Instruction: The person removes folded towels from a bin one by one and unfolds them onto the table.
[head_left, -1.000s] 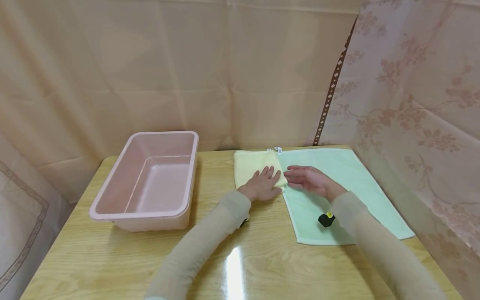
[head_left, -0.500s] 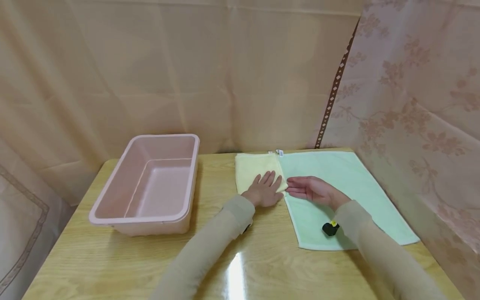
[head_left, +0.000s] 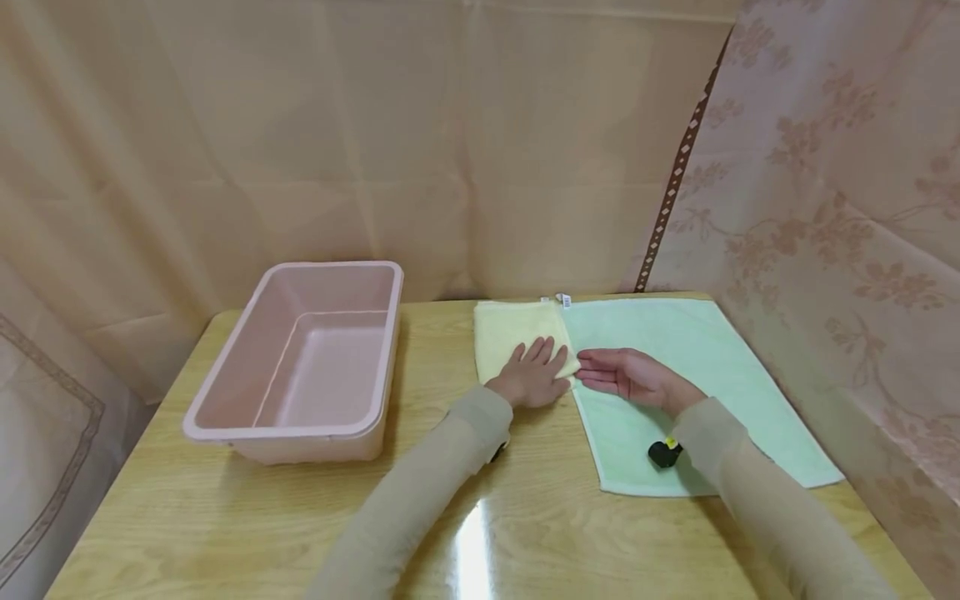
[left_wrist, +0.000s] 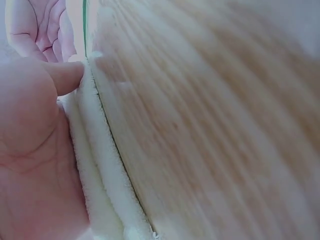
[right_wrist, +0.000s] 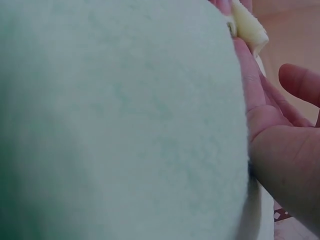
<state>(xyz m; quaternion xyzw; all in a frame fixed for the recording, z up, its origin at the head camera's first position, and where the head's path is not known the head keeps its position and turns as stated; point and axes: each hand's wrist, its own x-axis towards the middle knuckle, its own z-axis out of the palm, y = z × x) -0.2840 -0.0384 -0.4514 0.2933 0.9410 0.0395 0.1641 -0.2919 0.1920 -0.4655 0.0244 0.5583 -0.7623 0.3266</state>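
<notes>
In the head view a folded pale yellow towel (head_left: 506,333) lies at the back of the table, left of a mint green towel (head_left: 675,329) that is spread flat. My left hand (head_left: 534,377) rests on the yellow towel's lower right part, fingers spread and straight. The right hand (head_left: 630,379) is over the green towel, its straight fingertips at the yellow towel's right edge. The left wrist view has the left hand (left_wrist: 35,135) along the layered yellow towel edge (left_wrist: 100,165). In the right wrist view, the right hand (right_wrist: 280,125) reaches to a yellow towel corner (right_wrist: 250,30).
A pink plastic basin (head_left: 360,429) stands on the left of the wooden table (head_left: 300,517). White labels (head_left: 563,300) stick out at the towels' back edge. A beige curtain (head_left: 375,125) hangs behind, and a flowered curtain (head_left: 847,208) borders the right side.
The right hand has turned slightly palm-up, its fingertips now at the yellow towel's edge. My left hand stays on the yellow towel. The head view has shifted a little.
</notes>
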